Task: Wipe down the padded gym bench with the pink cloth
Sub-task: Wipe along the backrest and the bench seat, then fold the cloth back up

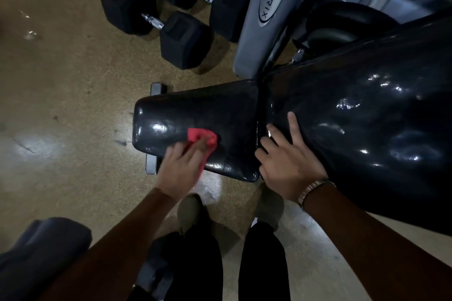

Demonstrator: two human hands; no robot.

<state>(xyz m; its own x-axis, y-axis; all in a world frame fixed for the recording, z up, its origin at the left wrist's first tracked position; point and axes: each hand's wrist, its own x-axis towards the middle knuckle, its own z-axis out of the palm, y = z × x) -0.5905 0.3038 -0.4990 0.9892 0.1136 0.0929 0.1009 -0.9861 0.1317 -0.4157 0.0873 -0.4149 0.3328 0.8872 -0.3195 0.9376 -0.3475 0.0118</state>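
Left grip (pixel 181 166) curled around pink cloth (pixel 201 138), pressing it on bench seat pad (pixel 195 110), near edge. Right grip (pixel 288 164) flat, fingers straight, on backrest pad (pixel 367 117). Beyond: 2 hex dumbbells (pixel 129 5) on floor (pixel 73 80), grey Matrix pad (pixel 264 19).

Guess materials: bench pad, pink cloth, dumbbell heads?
Bench pad: glossy black vinyl or leatherette, judging by sharp glare and soft dimples. Pink cloth: matte soft fabric, crumpled; weave unreadable. Dumbbell heads: matte black, probably rubber-coated; handles look chromed metal.
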